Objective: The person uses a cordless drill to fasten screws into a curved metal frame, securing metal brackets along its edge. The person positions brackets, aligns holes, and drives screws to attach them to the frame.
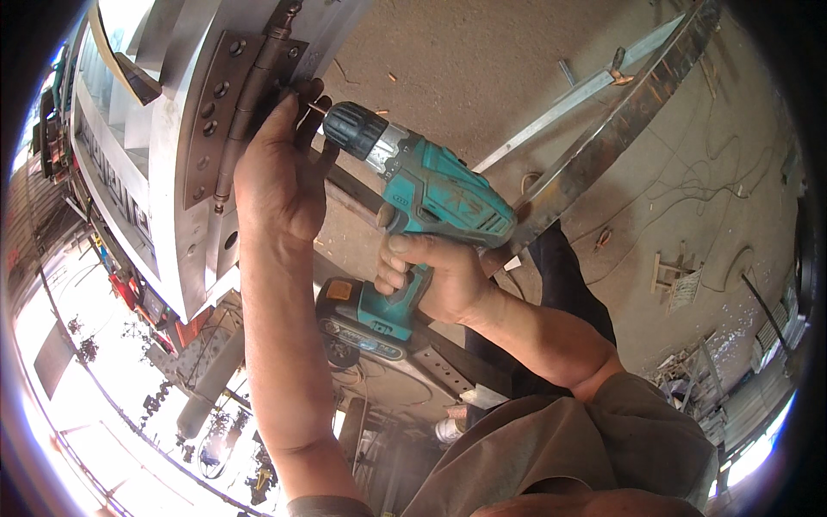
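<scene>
A teal cordless drill [452,185] is gripped in my right hand [439,276], which wraps its handle above the battery. Its black chuck [354,129] points up and left, with a thin bit [317,108] reaching toward my left fingers. My left hand [284,177] is raised beside a bronze-coloured hinge [250,112], its fingers bent and closed around the bit's tip area. What those fingers hold, if anything, is hidden. The hinge has several holes in its leaf and lies along the edge of a silver metal door or frame [177,172].
A long rusty steel bar [620,129] runs diagonally past the drill, near a thinner silver bar [560,112]. Thin cables [689,172] and pliers with reddish handles [603,239] lie on the concrete floor. A small wooden frame [670,271] sits farther right.
</scene>
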Tool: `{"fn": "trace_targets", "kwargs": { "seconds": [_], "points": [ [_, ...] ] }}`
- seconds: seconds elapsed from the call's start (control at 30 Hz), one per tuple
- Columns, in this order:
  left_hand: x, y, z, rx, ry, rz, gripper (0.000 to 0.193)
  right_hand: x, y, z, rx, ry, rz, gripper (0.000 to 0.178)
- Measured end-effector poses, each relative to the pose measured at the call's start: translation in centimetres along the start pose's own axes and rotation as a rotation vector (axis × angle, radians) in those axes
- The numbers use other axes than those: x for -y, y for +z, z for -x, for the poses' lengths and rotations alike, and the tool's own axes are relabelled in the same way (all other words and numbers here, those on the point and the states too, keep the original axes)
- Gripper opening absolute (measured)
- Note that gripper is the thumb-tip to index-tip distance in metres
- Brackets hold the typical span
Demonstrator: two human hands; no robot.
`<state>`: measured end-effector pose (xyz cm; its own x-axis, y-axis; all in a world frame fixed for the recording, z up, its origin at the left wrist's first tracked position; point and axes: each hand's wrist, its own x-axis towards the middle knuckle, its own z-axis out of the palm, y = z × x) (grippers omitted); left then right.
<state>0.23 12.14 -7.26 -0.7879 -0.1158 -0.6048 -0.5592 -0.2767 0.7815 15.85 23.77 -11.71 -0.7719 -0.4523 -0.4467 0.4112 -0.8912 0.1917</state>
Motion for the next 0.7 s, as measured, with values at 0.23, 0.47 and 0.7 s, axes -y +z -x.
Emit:
{"fn": "trace_targets", "kwargs": {
  "seconds": [0.23, 0.47, 0.7],
  "points": [
    [-0.03, 0.1, 0.06, -0.025, -0.004, -0.023, 0.021, 0.07, 0.09, 0.05, -0.006, -0.01, 0.04, 0.026],
    [-0.08, 0.18, 0.06, -0.044, -0.005, -0.035, 0.024, -0.02, 0.17, -0.06, -0.013, 0.0, 0.022, 0.024],
    [-0.26, 0.25, -0.15, -0.032, -0.011, -0.034, 0.025, 0.08, 0.37, -0.05, -0.028, 0.001, 0.031, 0.023]
  ]
}}
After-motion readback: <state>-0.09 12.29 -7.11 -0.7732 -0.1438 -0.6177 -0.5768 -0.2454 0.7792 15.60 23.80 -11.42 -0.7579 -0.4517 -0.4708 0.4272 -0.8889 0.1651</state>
